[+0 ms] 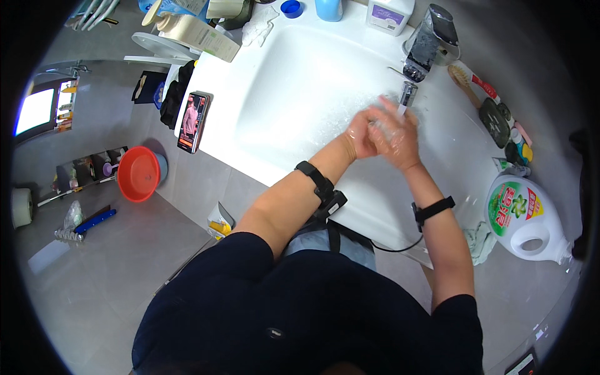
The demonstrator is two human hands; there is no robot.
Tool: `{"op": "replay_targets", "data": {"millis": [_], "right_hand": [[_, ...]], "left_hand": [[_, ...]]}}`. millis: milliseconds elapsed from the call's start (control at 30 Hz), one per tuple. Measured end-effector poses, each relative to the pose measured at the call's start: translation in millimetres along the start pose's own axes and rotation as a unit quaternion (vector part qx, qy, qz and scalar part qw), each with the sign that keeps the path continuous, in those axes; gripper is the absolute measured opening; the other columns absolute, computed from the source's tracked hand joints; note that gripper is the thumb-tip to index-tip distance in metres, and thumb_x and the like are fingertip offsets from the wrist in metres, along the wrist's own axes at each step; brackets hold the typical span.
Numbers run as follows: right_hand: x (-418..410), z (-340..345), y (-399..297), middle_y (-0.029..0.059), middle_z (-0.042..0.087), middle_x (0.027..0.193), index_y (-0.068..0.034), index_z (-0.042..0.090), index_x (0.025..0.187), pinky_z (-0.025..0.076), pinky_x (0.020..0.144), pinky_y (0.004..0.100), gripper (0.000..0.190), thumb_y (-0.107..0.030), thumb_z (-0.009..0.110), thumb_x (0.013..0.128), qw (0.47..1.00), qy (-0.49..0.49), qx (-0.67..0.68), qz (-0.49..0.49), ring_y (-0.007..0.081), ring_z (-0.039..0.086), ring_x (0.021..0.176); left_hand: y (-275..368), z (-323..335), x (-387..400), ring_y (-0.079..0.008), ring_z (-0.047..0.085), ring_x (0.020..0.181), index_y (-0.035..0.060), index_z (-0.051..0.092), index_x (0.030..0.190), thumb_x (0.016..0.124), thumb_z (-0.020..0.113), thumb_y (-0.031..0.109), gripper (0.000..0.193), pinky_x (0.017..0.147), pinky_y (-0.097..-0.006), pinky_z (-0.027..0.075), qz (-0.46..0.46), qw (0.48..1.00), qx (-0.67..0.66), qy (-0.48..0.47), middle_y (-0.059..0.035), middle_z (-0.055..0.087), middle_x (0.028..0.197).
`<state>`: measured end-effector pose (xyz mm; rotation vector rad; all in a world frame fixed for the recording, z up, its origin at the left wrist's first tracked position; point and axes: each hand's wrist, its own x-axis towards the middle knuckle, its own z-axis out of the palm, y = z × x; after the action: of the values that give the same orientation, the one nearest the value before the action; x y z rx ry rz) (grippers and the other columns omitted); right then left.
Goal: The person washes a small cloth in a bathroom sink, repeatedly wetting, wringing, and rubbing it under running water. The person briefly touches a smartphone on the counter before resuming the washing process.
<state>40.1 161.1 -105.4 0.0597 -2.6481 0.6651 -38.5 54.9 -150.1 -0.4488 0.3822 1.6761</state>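
Note:
My left hand [362,136] and my right hand [397,143] are pressed together over a white washbasin [276,98]. Water runs onto them from the small metal spout [408,92] of a chrome faucet [429,44]. Both hands are wet, with the right one overlapping the left. The fingers are blurred and partly covered, and whether anything lies between the palms cannot be told. Splashing water spreads in the basin to the left of the hands. A black strap circles each forearm, and the left one carries a small black box.
A phone [193,123] lies on the basin's left edge. Pump bottle [201,40], blue cap [291,8] and white bottle [389,16] stand along the far rim. Wooden brush [464,84] and large detergent bottle [525,218] are at right. A red basin [139,173] is at far left.

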Motion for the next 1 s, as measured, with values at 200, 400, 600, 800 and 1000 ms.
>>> {"op": "replay_targets", "data": {"millis": [200,400,600,800,1000], "right_hand": [[10.6,7.3,4.9,0.0113,0.062,0.09,-0.007,0.062,0.087,0.047,0.078,0.041,0.016,-0.019,0.063,0.077,0.986,0.055,-0.011,-0.154,0.0308,0.06,0.085],[21.1,30.9,-2.8,0.0111,0.066,0.101,-0.01,0.066,0.098,0.046,0.08,0.0395,0.024,-0.028,0.056,0.086,0.98,0.004,0.034,0.195,0.0296,0.062,0.096],[41.6,32.0,-10.5,0.0128,0.063,0.065,-0.004,0.061,0.068,0.047,0.063,0.0425,0.043,-0.033,0.044,0.095,0.873,0.075,0.175,0.449,0.0312,0.061,0.06],[41.4,51.2,6.9,0.01,0.062,0.064,-0.002,0.059,0.069,0.048,0.063,0.0433,0.048,-0.04,0.046,0.094,0.735,0.153,0.327,0.574,0.0285,0.061,0.058],[17.6,52.3,48.0,0.0123,0.064,0.082,-0.001,0.057,0.089,0.05,0.07,0.0423,0.04,-0.038,0.044,0.096,0.442,0.2,0.602,0.635,0.0279,0.062,0.075]], "left_hand": [[8.4,-5.0,27.7,-0.026,0.053,0.115,0.0092,0.053,0.12,0.095,0.039,0.04,0.042,0.102,-0.0401,0.04,-0.041,0.993,0.026,-0.104,-0.0142,0.054,0.127],[-1.3,11.0,30.1,-0.0237,0.057,0.095,0.0067,0.056,0.106,0.094,0.045,0.033,0.031,0.082,-0.0382,0.045,0.088,0.988,0.047,0.119,-0.0115,0.058,0.105],[-9.1,31.9,19.2,-0.0211,0.059,0.078,0.0041,0.058,0.093,0.093,0.049,0.027,0.024,0.065,-0.0357,0.049,0.161,0.956,0.081,0.232,-0.0095,0.061,0.085],[-8.9,-15.8,42.7,-0.0215,0.058,0.077,0.0017,0.06,0.086,0.093,0.045,0.031,0.033,0.062,-0.035,0.047,0.156,0.88,0.329,0.304,-0.0106,0.059,0.081],[-9.6,-37.4,25.5,-0.0224,0.059,0.094,-0.0034,0.062,0.111,0.094,0.044,0.048,0.057,0.086,-0.0312,0.044,0.164,0.834,0.415,0.325,-0.0148,0.064,0.104]]}}
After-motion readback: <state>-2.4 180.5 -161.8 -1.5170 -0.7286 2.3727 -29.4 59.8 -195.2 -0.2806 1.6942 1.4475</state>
